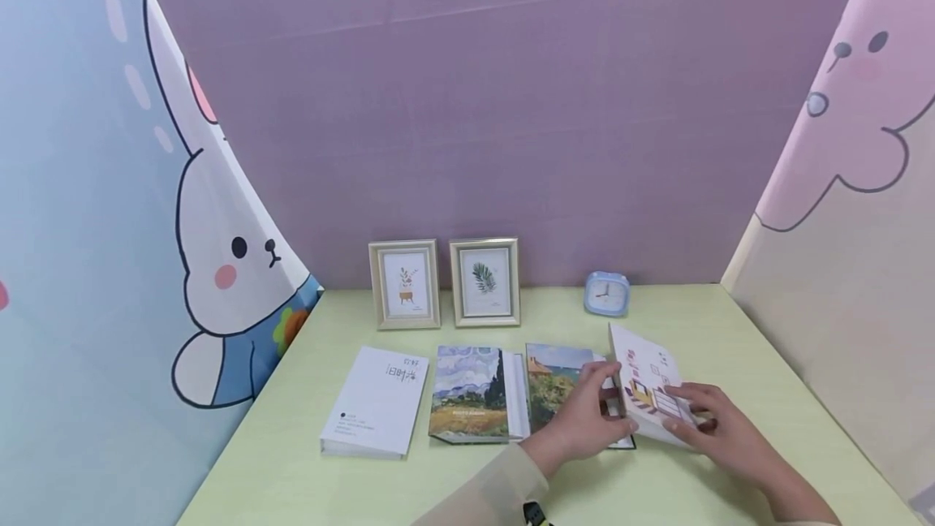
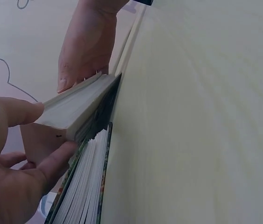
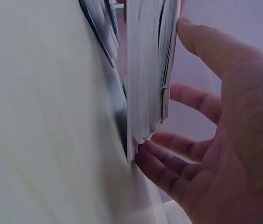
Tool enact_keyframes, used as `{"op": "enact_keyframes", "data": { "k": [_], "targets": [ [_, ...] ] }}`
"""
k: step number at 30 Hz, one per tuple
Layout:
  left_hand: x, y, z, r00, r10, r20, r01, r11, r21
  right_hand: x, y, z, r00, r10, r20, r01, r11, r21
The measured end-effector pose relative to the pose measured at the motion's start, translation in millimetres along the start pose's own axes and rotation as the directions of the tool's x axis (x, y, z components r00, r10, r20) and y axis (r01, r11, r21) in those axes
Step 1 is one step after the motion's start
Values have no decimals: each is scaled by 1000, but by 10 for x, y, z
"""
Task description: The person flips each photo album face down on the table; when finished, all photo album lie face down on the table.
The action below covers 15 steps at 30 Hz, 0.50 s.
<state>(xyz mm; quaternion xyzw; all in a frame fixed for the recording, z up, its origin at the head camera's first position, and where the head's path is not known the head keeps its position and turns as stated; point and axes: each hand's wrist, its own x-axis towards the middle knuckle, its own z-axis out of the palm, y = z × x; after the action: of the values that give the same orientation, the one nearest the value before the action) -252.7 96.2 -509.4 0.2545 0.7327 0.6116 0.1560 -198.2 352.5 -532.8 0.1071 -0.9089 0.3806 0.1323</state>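
Observation:
A white photo album [image 1: 644, 376] with a small cartoon picture on its cover is held tilted at the right of the table, its left side raised. My left hand [image 1: 580, 420] pinches its left side between thumb and fingers. At its right side, my right hand [image 1: 726, 433] grips the cover and page edges; the right wrist view shows the page block [image 3: 150, 65] between thumb and fingers. Beneath and left of it lies an album with a painted garden-and-sea cover [image 1: 551, 380], partly hidden by my left hand.
A wheat-field album [image 1: 467, 396] and another white album [image 1: 380, 400] lie to the left. Two picture frames [image 1: 405, 282] and a blue alarm clock [image 1: 607, 294] stand along the back, before a purple cloth wall [image 1: 467, 104]. Printed cloth walls flank the table.

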Motion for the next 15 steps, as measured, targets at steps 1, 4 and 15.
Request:
{"op": "enact_keyframes", "data": {
  "k": [1, 4, 15],
  "targets": [
    [0, -3, 1, 1000, 3, -3, -3, 1000, -9, 3, -7, 3, 1000, -7, -4, 7, 1000, 0],
    [0, -11, 0, 1000, 23, -10, -24, 999, -42, 12, -28, 8, 999, -31, -26, 30, 999, -19],
    [-3, 30, -14, 992, 120, -37, -126, 964, -232, 54, -92, 53, 989, -125, -81, 123, 992, -28]
  ]
}}
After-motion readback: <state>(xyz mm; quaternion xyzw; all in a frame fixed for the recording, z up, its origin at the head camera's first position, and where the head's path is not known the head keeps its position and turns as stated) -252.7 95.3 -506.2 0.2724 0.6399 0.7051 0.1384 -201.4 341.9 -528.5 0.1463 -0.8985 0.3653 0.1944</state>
